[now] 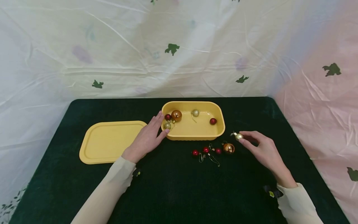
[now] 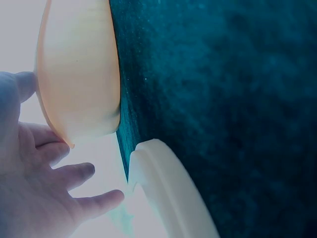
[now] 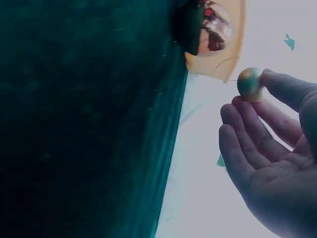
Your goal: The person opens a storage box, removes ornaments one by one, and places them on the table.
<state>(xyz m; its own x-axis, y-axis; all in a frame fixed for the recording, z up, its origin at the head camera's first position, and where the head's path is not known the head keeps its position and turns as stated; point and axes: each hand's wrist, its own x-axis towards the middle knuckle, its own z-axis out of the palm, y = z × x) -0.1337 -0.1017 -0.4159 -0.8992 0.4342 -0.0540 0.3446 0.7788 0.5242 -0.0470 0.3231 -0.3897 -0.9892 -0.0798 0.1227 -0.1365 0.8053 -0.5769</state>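
My right hand (image 1: 261,148) pinches a small pale gold bauble (image 1: 238,137) between thumb and fingertips, its wire hook pointing left. This bauble (image 3: 250,84) is off the cloth in the right wrist view. My left hand (image 1: 148,134) rests against the left end of a yellow box (image 1: 193,137), its fingers fairly straight and its thumb over the near rim. Inside the box lie a large copper bauble (image 1: 176,115), a gold glitter bauble (image 1: 167,125), another gold glitter bauble (image 1: 195,113), a dark red bauble (image 1: 213,121) and a second dark red one (image 1: 167,117).
Before the box lie a shiny copper bauble (image 1: 228,148) and three small red baubles (image 1: 206,150) with wire hooks. A yellow lid (image 1: 112,143) lies left of the box, partly under my left hand in view. Dark green cloth (image 1: 173,186) covers the table; a pale curtain hangs behind.
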